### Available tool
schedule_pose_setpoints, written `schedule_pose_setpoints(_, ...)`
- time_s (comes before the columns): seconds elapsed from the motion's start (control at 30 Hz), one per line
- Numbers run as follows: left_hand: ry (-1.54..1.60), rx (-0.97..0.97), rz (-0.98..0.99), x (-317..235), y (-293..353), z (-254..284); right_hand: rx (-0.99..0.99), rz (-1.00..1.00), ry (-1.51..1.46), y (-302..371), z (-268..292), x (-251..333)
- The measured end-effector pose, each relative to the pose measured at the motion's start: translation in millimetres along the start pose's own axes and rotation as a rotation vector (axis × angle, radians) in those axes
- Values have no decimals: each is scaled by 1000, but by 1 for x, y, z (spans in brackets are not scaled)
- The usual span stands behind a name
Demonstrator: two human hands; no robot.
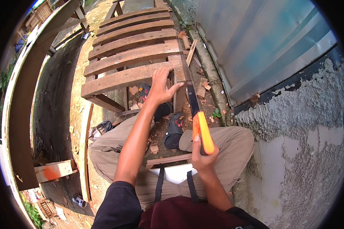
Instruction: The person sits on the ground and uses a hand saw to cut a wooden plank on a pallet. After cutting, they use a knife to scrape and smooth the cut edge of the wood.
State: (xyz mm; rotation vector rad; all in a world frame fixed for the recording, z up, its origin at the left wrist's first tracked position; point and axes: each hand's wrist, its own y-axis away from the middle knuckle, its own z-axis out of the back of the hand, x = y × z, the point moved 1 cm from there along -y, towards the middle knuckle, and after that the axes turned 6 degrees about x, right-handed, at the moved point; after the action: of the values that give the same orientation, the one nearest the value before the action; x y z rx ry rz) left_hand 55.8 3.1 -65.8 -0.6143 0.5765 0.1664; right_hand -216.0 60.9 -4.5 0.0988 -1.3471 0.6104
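My right hand (205,154) is closed round the orange handle (204,131) of a handsaw. Its dark blade (192,89) runs up and away along the right end of a slatted wooden bench (130,76), against or close beside the end boards. My left hand (161,86) grips the near right corner of that bench. Its fingers lie over the front slat and its thumb reaches toward the upright end piece (179,89). Whether the saw's teeth are in the wood cannot be made out.
Between my legs lie wood offcuts (154,149) and my clog-covered feet (174,124). A corrugated metal sheet (263,45) and rough wall (309,152) stand close on the right. To the left are a long board (85,152), a can (79,200) and a large wooden frame (23,114).
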Motion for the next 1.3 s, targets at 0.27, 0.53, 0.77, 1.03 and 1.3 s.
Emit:
schedule_pose_setpoints(0.27, 0, -10, -31, -1, -1, 6, 63, 62, 41, 23, 2, 4)
schedule_pose_setpoints(0.53, 39, 41, 21, -4, 6, 6, 89, -85, -4, 2, 13, 16)
schedule_pose_setpoints(0.77, -3, 4, -16, -7, -4, 8, 95, -173, -64, -17, 4, 28)
schedule_pose_setpoints(1.03, 46, -15, -30, -12, -10, 8, 111, -265, -11, -9, 38, 70)
schedule_pose_setpoints(1.3, -5, 34, -158, -24, -12, 24, 155, -119, 15, 2, 13, 56)
